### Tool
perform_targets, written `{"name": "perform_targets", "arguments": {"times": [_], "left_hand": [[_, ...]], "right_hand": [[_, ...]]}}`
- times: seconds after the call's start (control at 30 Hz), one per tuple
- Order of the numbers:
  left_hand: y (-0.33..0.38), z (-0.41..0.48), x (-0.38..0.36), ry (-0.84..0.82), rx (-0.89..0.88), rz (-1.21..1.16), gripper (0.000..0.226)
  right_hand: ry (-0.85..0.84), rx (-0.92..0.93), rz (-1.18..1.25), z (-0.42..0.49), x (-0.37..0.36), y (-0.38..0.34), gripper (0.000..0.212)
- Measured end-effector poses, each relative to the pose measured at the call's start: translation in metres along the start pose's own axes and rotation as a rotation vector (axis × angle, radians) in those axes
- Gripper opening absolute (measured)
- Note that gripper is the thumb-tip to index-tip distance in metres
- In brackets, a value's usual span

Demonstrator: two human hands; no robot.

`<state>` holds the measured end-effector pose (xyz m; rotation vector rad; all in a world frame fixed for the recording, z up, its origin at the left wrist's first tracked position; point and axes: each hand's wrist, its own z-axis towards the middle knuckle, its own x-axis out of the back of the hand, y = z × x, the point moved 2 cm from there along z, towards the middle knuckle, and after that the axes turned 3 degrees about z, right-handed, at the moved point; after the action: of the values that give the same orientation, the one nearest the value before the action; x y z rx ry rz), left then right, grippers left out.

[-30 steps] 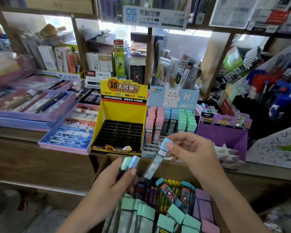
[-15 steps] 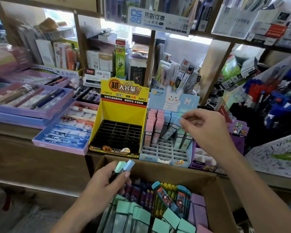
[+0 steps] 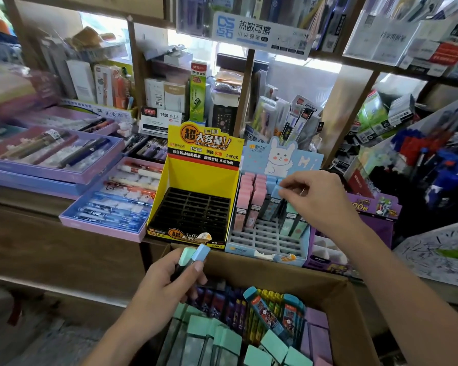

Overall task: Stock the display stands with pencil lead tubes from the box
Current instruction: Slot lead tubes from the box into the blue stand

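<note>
Stationery shelves [image 3: 245, 88] crowd behind the table [image 3: 64, 247]. Your right hand [image 3: 312, 196] pinches a blue tube [image 3: 276, 193] into the bunny stand [image 3: 265, 256], matching its colour row. Your left hand [image 3: 167, 283] grips two spare tubes [image 3: 196, 255] above the box [image 3: 275, 273], ready to go in next.

A stationery shop, no question. Wooden shelves [image 3: 347, 114] run across the far side, packed with boxed pens and refills. On the left, purple trays [image 3: 64, 178] lay pens out in rows. In the middle, a yellow stand [image 3: 204, 173] with a printed "24PCS" header, and just right of it a blue stand [image 3: 267, 239] with a rabbit card. Near, a cardboard box [image 3: 275, 270] crammed with lead tubes [image 3: 204, 336].
</note>
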<state>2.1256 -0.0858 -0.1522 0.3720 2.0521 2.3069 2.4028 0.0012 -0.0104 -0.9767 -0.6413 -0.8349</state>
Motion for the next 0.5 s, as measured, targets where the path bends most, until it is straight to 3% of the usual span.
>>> {"name": "perform_targets", "arguments": {"times": [0.5], "left_hand": [[0.001,0.0,0.0,0.0,0.005,-0.026,0.014]], "right_hand": [[-0.043,-0.05,0.021,0.008,-0.014,0.006,0.011]]}}
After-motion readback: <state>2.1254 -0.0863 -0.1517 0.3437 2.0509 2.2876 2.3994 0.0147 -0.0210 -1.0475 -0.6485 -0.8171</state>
